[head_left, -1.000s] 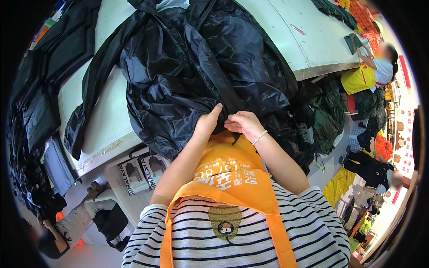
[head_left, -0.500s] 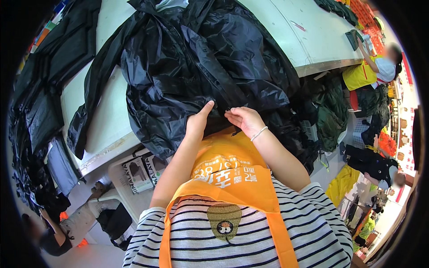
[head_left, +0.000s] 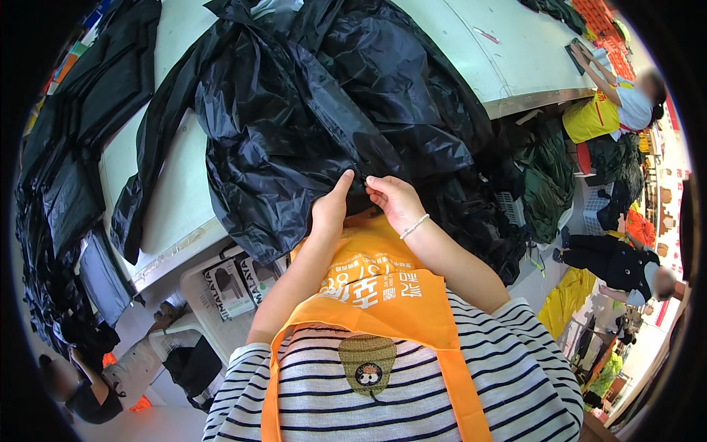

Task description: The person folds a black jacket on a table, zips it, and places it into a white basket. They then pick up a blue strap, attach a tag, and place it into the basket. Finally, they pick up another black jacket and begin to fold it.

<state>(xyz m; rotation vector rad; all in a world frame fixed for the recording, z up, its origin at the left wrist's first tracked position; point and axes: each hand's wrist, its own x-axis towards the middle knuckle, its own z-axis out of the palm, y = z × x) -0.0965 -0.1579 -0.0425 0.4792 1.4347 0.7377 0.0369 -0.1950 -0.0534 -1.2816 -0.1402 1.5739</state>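
A shiny black jacket [head_left: 272, 140] lies front up on the table, its hem towards me and one sleeve stretched out to the left. My left hand [head_left: 331, 210] grips the hem beside the front opening; the thumb lies on top and the other fingers are hidden under the fabric. Close to its right, my right hand [head_left: 398, 202] pinches the lower end of the jacket's front edge between thumb and fingers. Whether a zipper end is in that pinch cannot be made out. A long front flap [head_left: 328, 103] runs up from between the hands.
Folded black garments [head_left: 110, 88] are stacked along the left of the white table [head_left: 173, 169]. A pen [head_left: 486, 35] lies farther back. White bins [head_left: 195, 295] stand below the table edge; dark green garments [head_left: 545, 177] hang at right. Co-workers [head_left: 626, 103] are at the right and lower left.
My right hand has shifted slightly left, closer to my left hand. The jacket's front flap now lies over the zipper line that showed before. At right, the co-worker's arms have moved.
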